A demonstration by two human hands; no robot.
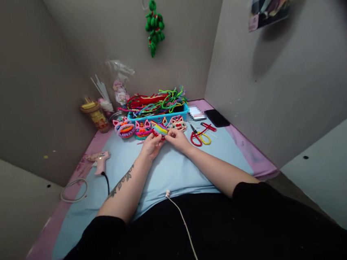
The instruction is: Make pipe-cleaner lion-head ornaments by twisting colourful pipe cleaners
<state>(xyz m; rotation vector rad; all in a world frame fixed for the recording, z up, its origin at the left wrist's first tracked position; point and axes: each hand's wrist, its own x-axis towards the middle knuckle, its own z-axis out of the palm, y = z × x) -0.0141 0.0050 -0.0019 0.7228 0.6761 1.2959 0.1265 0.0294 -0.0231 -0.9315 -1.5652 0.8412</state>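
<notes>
Above the middle of the table, my left hand holds a small multicoloured fuzzy piece with yellow, blue, purple and red bands. The fingers of my right hand are closed on the right side of the same piece. Behind my hands stand finished-looking fuzzy animal faces: a pink and purple one at the left, a pink and teal one beside it, and a cream one with red at the right. My fingertips hide part of the held piece.
A blue basket of coloured fuzzy stems stands at the back. Scissors, red-handled pliers and a black phone lie to the right. A pink glue gun with its black cord, a cup and a coiled cable are left.
</notes>
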